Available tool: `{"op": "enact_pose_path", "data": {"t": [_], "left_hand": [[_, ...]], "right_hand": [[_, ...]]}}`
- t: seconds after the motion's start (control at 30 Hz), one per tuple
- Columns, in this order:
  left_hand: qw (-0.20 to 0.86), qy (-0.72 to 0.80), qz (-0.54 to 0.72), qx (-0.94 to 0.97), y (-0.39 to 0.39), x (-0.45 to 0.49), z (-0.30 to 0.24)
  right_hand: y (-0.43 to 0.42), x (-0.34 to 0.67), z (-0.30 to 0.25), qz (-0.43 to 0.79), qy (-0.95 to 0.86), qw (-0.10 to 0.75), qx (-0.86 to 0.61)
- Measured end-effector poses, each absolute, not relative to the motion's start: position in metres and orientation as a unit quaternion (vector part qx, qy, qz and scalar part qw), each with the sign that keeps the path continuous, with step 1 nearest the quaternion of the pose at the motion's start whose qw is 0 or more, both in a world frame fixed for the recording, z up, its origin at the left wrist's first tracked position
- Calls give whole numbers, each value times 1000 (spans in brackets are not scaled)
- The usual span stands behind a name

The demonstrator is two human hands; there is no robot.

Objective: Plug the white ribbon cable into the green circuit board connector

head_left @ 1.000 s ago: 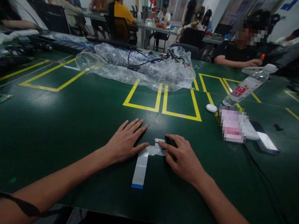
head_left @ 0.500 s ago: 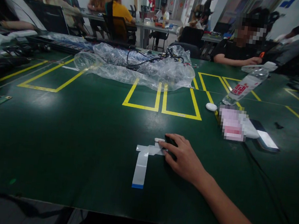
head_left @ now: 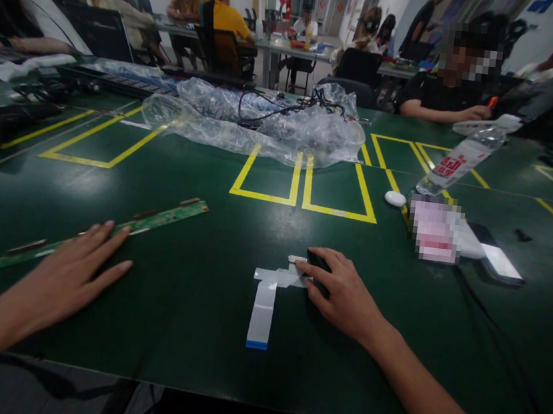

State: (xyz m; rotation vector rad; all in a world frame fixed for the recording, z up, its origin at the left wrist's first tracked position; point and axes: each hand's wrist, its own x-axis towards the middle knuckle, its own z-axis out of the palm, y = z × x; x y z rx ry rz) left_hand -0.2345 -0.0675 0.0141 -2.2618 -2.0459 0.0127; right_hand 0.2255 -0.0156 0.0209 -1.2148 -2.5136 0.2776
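Note:
A white flat ribbon cable [head_left: 262,313] with a blue end lies folded on the green table. Its small connector end [head_left: 297,260] is near the fingertips of my right hand [head_left: 346,293]. That hand rests palm down with its fingers stretched out, the index fingertip at the cable's upper part. On the left lies a long, narrow green circuit board [head_left: 169,217], slanting up to the right. My left hand [head_left: 74,269] is flat over the board's middle with fingers extended and thumb apart, hiding part of it.
Clear plastic wrapping [head_left: 266,125] with black cables spreads across the far side of the table. To the right are a water bottle [head_left: 464,156], a white oval object [head_left: 395,199] and a phone [head_left: 501,261]. Yellow tape [head_left: 262,197] marks the tabletop. People sit beyond.
My left hand has come in from the left edge onto the circuit board. Much more of the board now shows, farther right. My right hand and the ribbon cable have stayed put.

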Motion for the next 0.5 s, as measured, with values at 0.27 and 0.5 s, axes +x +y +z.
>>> {"op": "enact_pose_path", "data": {"t": [0.27, 0.5], "left_hand": [[-37, -476, 4, -879, 4, -71, 21], [-29, -363, -49, -930, 23, -21, 24]], "right_hand": [[-18, 225, 21, 77, -885, 169, -427], [-16, 224, 17, 91, -883, 166, -430]]}}
